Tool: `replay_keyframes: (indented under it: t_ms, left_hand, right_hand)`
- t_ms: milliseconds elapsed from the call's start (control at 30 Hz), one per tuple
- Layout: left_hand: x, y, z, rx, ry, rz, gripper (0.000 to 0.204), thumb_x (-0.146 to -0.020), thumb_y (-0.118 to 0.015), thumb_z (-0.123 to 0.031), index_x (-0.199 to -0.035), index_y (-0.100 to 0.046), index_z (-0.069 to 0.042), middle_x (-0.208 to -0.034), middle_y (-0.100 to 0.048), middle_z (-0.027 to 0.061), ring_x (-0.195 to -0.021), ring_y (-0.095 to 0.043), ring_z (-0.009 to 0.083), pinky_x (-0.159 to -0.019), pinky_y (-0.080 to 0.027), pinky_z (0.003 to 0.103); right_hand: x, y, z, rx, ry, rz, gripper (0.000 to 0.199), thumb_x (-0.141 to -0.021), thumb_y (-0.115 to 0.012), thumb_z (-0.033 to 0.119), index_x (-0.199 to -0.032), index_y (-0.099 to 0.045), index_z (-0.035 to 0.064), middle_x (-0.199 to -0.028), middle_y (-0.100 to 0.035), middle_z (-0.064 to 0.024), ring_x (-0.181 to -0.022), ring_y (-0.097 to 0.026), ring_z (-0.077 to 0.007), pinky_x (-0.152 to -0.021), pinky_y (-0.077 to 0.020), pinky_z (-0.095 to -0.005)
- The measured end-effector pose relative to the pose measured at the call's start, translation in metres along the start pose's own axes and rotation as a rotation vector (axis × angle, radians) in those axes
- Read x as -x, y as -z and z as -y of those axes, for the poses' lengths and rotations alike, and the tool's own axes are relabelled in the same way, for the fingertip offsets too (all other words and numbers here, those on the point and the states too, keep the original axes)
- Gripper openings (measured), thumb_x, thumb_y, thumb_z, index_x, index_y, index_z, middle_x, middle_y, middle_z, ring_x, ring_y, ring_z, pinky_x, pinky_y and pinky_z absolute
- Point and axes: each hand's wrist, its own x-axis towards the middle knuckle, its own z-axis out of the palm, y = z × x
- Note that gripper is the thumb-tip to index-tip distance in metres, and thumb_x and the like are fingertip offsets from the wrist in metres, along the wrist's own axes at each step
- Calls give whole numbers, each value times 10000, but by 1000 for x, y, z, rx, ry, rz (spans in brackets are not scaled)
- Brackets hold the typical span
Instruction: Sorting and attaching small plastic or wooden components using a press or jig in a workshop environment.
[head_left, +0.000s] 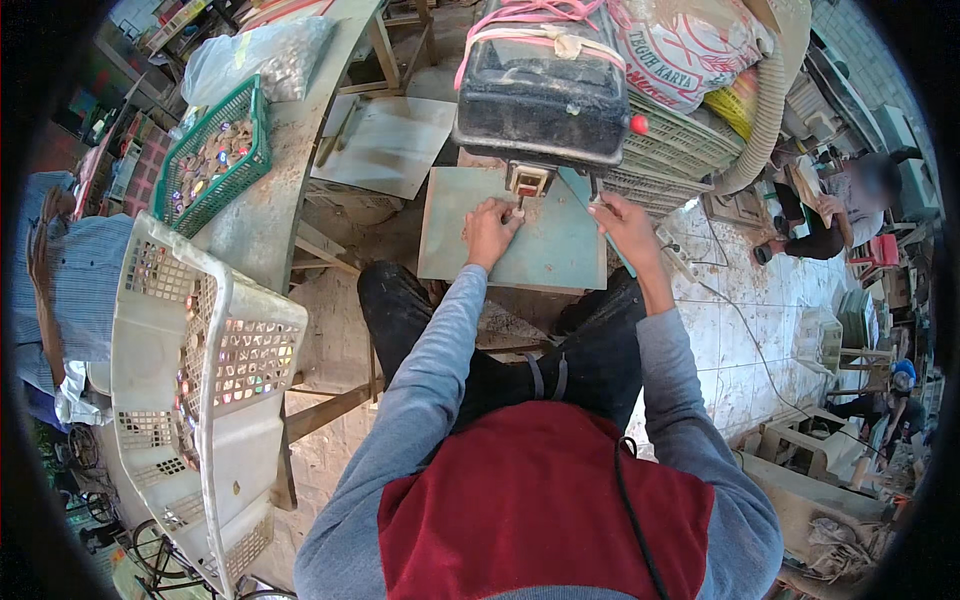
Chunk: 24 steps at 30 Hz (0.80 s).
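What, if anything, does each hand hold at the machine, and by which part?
The left hand pinches something small under the black machine, too small to identify. The right hand rests near the green work plate; its grip cannot be told.

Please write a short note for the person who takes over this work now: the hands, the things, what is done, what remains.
Left hand: on the green work plate, fingers pinching something small under the black machine; the piece is too small to identify.
Right hand: resting at the plate's right edge; what it holds is unclear.
White basket and green basket of small pieces are on the left.
Done and remaining: cannot tell.
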Motion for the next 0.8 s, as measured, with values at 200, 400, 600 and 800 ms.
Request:
replay_keyframes:
  t_ms: [200,400,600,800]
  left_hand:
    - [2,2,-3,14,-63,-92,294,-757,-779,-293,-932,-724,-63,-854,-608,72,-895,-604,269,-797,-429,420]
    - [1,2,-4,52,-30,-69,331,-765,-774,-299,-1013,-744,-81,-895,-625,77,-940,-600,274,-823,-428,428]
    - [1,2,-4,6,-23,-66,342,-766,-780,-296,-1045,-748,-101,-896,-638,73,-932,-610,268,-846,-437,420]
    - [-1,1,-2,41,35,5,324,-759,-789,-284,-1053,-755,-154,-971,-657,33,-991,-609,245,-856,-409,415]
  right_hand:
    - [-25,-7,-8,191,-25,-118,515,-880,-678,415,-1267,-650,78,-948,-712,-219,-910,-705,-344,-804,-526,-402]
    - [-33,-8,0,324,7,-172,485,-904,-637,417,-1292,-640,126,-1020,-707,-216,-968,-678,-391,-844,-521,-459]
    - [-34,-6,13,392,-41,-165,464,-901,-643,407,-1274,-653,131,-968,-712,-204,-956,-676,-394,-823,-525,-465]
    - [-39,-7,9,412,-14,-213,414,-893,-660,419,-1142,-704,92,-854,-692,-235,-880,-666,-430,-775,-519,-495]
